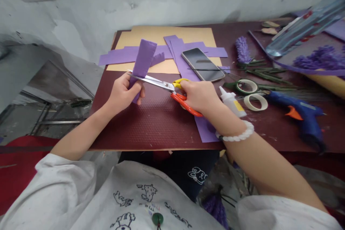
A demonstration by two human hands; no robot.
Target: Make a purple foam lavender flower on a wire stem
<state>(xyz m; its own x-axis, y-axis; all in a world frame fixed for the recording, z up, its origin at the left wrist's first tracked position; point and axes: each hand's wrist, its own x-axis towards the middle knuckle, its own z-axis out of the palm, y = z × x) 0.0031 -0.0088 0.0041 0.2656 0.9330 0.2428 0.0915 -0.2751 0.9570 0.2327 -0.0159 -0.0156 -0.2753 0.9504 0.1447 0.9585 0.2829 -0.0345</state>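
A: What's the purple strip [142,57] doing?

B: It's folded into a thick band, standing nearly upright above the tabletop [151,122], held in the air over its left half.

A: Which hand has it?

B: The left hand [122,93]. Its grip is clamped around the band's lower end, with the fingers curled over the paper.

A: And the scissors [159,82]?

B: They're in the right hand [199,97], whose grip is closed on the orange and yellow handles. The steel blades cross the band just above the left hand. I can't tell how far apart they stand.

A: What lies beyond the hands?

B: A tan card [172,34] with loose purple strips [185,52] across it, and a phone [202,64] resting on them.

A: Further right?

B: A glue bottle [231,102] lies just beside the right wrist, near two tape rolls [256,102] and green stems [266,75]. A blue glue gun [304,118] sits past them, and a purple tuft [242,49] lies beyond the phone.
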